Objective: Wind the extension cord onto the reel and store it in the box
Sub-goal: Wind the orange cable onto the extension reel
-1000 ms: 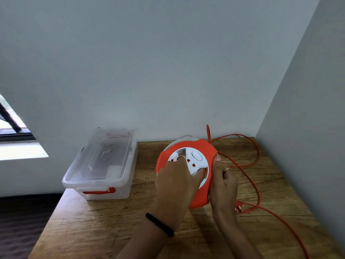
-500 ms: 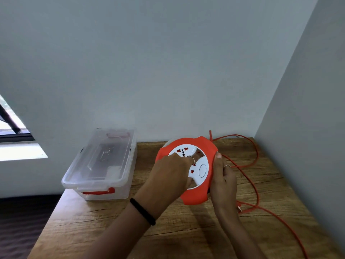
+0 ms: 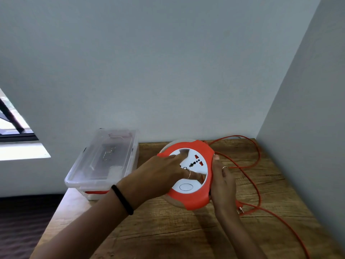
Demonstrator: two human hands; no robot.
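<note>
Head view: left hand [image 3: 164, 174] reaches across, fingers hooked into the reel [image 3: 188, 174] face; right hand [image 3: 222, 184] clasps its three-o'clock rim beside the cord [image 3: 250, 184].

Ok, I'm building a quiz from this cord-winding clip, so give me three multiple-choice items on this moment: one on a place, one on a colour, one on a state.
1. Where does the clear storage box stand?
A. at the table's left edge, left of the cord reel
B. on the floor
C. right of the reel

2. What colour is the loose extension cord?
A. black
B. orange-red
C. white

3. How is the box's lid?
A. off, beside the box
B. on the box
C. propped upright

Answers:
1 A: the box sits on the wooden table, left of the reel.
2 B: the cord loops over the table in orange-red.
3 B: the lid covers the box while the left hand and right hand are on the reel.
</note>
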